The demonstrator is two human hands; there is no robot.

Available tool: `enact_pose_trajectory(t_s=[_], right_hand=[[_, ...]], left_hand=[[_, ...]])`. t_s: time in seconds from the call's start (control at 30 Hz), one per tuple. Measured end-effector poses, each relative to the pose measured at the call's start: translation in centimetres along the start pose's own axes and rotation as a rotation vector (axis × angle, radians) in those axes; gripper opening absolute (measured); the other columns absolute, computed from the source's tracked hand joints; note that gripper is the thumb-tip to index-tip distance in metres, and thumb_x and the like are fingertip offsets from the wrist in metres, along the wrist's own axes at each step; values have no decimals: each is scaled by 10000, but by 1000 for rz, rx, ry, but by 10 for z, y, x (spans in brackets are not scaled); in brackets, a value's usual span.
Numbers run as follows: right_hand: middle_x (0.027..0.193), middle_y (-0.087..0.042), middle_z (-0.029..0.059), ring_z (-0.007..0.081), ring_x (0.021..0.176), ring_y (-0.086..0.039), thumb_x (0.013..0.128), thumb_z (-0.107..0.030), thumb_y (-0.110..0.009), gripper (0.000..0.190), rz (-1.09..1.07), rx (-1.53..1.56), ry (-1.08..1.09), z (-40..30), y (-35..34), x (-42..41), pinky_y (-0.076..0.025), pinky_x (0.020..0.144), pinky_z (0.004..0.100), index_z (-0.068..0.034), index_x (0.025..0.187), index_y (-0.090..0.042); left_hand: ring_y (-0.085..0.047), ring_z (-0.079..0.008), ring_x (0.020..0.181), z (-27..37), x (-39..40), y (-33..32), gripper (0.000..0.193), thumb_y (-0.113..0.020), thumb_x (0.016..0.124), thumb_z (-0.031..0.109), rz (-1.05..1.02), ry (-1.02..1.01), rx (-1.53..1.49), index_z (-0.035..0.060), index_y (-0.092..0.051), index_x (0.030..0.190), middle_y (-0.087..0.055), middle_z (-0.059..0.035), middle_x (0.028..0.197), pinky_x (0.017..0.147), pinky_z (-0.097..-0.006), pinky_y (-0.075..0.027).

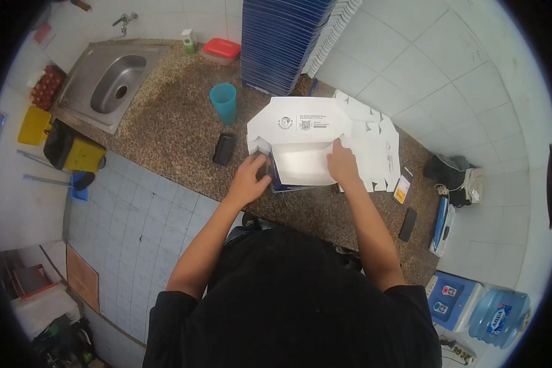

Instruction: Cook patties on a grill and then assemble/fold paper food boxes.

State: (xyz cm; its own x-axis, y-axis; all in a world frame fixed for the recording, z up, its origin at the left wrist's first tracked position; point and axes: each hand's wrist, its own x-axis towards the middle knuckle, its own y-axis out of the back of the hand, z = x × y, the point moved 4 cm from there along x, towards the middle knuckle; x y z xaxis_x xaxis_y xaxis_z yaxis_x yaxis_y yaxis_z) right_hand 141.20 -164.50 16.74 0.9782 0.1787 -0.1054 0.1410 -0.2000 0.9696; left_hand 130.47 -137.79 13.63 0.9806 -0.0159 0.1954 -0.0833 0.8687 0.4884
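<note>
A partly folded white and dark blue cardboard box [302, 164] lies on the speckled stone counter, its printed lid flap [303, 115] spread away from me. At the box's left wall is my left hand [250, 178], fingers curled at a corner flap; whether it pinches the card is unclear. My right hand [343, 162] touches the right wall, index finger extended to the corner by the lid. Flat white box blanks [372, 142] lie to the right, partly under the lid. Behind stands a tall stack of blue and white cardboard boxes [283, 46].
A turquoise plastic cup [223, 103] and a black case [223, 148] are left of the box. A phone [403, 186] and a black object [408, 224] lie right. A red-lidded container [221, 49] stands near the steel sink [119, 87]. Tiled walls bound the counter.
</note>
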Motion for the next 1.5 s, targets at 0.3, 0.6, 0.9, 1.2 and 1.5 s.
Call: enact_pose_trajectory(t_s=[0.3,0.6,0.9,1.2,1.5], right_hand=[[912,-694,275,473,852,-692,927,-120,-584,366,60,41,-73,-3,-12,-3,-552,763,560,24,1256,-515],[1002,-689,265,449,888,-706,944,-278,-590,381,93,89,-60,-12,-18,-5,-558,788,550,34,1158,-550],[1349,-568,281,466,1300,-494,871,-388,-752,558,164,87,-128,92,-56,-16,-445,1071,508,12,1239,-621],[908,-708,221,388,873,-681,927,-176,-665,185,267,605,-66,189,-15,-19,-530,799,438,-5,948,-732],[830,-689,151,333,800,-671,934,-147,-670,117,52,440,230,143,255,-196,-500,790,436,-41,951,-717]], left_hand=[[-603,-434,1231,11,-21,-23,209,-671,851,109,95,6,-165,-17,-564,979,-570,-349,1324,1055,-449,-452],[-602,-393,1205,22,-10,-19,591,-641,795,16,64,38,-55,63,-547,1376,-603,-216,1306,1040,-445,-481],[-542,-406,1258,42,-25,-22,596,-762,851,151,246,16,103,-16,-518,1368,-575,-226,1329,1084,-467,-410],[-561,-312,1249,97,-3,-46,549,-750,840,96,181,8,-152,-7,-534,1333,-578,-190,1367,1033,-439,-439],[-614,-286,1192,255,58,-70,700,-842,806,178,-195,-657,202,17,-524,1408,-632,-189,1308,1017,-415,-464]])
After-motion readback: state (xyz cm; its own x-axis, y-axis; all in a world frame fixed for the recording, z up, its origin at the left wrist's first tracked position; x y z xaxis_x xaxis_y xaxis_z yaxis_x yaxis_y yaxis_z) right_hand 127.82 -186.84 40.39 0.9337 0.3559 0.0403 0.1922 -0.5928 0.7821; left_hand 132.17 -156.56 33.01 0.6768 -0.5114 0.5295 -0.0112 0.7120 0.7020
